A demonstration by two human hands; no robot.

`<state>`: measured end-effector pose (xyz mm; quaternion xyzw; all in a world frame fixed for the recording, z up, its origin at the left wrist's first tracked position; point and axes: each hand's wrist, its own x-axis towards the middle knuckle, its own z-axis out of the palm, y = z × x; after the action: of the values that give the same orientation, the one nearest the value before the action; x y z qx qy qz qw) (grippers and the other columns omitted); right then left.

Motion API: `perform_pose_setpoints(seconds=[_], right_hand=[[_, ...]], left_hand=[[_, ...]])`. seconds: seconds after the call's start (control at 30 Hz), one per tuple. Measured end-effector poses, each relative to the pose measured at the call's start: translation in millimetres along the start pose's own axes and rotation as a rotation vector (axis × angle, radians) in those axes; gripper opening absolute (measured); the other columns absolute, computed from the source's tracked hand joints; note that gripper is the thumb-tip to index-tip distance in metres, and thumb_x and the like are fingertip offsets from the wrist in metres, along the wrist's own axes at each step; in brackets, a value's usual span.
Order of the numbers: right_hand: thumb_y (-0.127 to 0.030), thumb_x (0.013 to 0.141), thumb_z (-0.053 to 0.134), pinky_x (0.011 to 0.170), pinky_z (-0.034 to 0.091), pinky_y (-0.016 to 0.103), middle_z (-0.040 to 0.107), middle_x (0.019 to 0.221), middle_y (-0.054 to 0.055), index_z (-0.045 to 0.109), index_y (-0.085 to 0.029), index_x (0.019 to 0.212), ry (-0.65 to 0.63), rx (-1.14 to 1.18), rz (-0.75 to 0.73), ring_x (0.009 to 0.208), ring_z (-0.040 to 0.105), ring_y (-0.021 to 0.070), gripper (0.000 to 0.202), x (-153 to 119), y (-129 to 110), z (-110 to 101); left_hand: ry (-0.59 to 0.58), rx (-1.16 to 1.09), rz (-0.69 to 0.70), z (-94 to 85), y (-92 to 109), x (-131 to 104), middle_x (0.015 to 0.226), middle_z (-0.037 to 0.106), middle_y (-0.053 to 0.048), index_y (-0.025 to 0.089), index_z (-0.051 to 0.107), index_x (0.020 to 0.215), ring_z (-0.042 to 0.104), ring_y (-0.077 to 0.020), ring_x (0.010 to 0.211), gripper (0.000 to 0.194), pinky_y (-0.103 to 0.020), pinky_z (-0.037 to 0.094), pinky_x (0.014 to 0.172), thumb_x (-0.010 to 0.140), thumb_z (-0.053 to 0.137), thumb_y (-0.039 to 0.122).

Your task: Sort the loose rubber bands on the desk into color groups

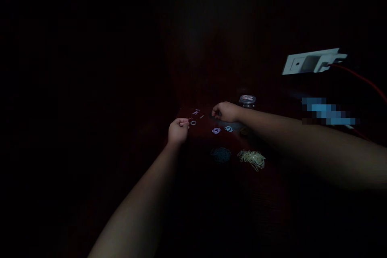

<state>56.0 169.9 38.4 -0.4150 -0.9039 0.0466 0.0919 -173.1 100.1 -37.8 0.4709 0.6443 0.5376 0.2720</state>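
My left hand [179,132] is closed, its thumb and fingertips pinching a thin red rubber band [190,118]. Just beyond those fingertips lies a small multicoloured ring [193,123]. Farther right, my right hand [226,111] reaches low over the dark tabletop with curled fingers; whatever is between them is too dark to make out. Nearer me than that hand are purple rubber bands [216,131] and light blue rubber bands [229,129]. A teal heap of rubber bands [221,155] and a cream heap of rubber bands [252,159] lie closer still.
Small purple pieces [196,112] and a pale stick [201,117] lie between the hands. Behind my right forearm stands a lidded clear jar [247,100]. A white device [313,61] with a red cable [359,75] is at upper right, above a blurred blue patch.
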Motion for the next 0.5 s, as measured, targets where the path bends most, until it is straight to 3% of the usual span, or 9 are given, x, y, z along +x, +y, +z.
perform_pose_setpoints(seconds=[0.13, 0.23, 0.4, 0.5], right_hand=[[-0.021, 0.081, 0.067, 0.083, 0.048, 0.027, 0.076, 0.112, 0.006, 0.075, -0.024, 0.11, -0.065, -0.094, 0.002, 0.1, 0.069, 0.0211, 0.03, 45, -13, 25], [-0.026, 0.086, 0.066, 0.091, 0.048, 0.03, 0.073, 0.117, 0.011, 0.076, -0.02, 0.105, -0.12, -0.161, 0.004, 0.109, 0.067, 0.0247, 0.022, 61, -24, 31], [-0.038, 0.094, 0.063, 0.093, 0.054, 0.044, 0.064, 0.126, 0.012, 0.063, -0.015, 0.124, -0.213, -0.256, 0.026, 0.109, 0.064, 0.023, 0.038, 62, -31, 31], [-0.039, 0.094, 0.064, 0.091, 0.056, 0.044, 0.062, 0.128, 0.012, 0.06, -0.015, 0.128, -0.26, -0.306, 0.036, 0.109, 0.064, 0.0228, 0.041, 50, -30, 28]], left_hand=[[0.026, -0.014, 0.041, 5.7, 2, -1, 0.082, 0.073, -0.006, 0.013, 0.071, 0.095, 0.068, -0.0149, 0.071, 0.015, -0.024, 0.053, 0.066, 0.082, 0.063, 0.015], [0.027, -0.071, 0.026, 7.7, 3, -2, 0.079, 0.073, -0.007, 0.012, 0.072, 0.094, 0.068, -0.0138, 0.068, 0.013, -0.023, 0.052, 0.064, 0.082, 0.065, 0.014], [-0.065, -0.183, -0.026, 6.5, 6, -5, 0.087, 0.077, -0.01, 0.01, 0.073, 0.097, 0.07, -0.0133, 0.072, 0.016, -0.022, 0.053, 0.063, 0.084, 0.064, 0.011], [-0.082, -0.242, -0.051, 3.7, 6, -7, 0.094, 0.078, -0.011, 0.01, 0.074, 0.099, 0.072, -0.0138, 0.079, 0.017, -0.022, 0.054, 0.068, 0.084, 0.065, 0.01]])
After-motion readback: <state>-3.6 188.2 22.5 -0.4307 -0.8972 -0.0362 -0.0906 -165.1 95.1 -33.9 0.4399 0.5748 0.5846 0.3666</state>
